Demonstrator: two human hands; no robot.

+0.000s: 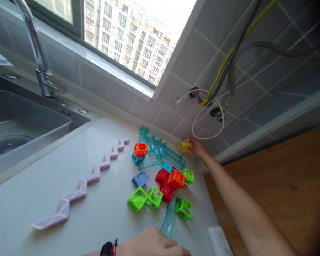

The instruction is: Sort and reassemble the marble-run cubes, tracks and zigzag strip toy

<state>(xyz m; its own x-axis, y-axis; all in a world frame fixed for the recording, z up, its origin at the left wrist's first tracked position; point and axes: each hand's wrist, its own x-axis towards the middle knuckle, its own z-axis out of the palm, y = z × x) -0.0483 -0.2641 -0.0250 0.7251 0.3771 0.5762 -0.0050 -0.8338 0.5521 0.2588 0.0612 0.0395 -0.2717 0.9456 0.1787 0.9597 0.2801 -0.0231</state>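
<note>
My right hand (197, 148) reaches to the back corner of the white counter, its fingers around a yellow cube frame (185, 146). At the bottom, my left hand (154, 242), with a dark band at the wrist, is over the counter near a clear blue curved track (170, 217); its fingertips are cut off by the frame. Between the hands are red cubes (167, 192), an orange cube (176, 179) on top of them, and several green cubes (184, 209). A blue-violet cube (140, 178) and another orange cube (140, 149) stand further left. Clear blue track pieces (160, 149) lie behind.
A lilac zigzag snake toy (82, 186) stretches across the counter at the left. Beyond it is a sink (29, 124) with a chrome faucet (40, 53). Cables (229, 57) hang on the tiled wall. A white power strip (219, 241) sits at the right edge.
</note>
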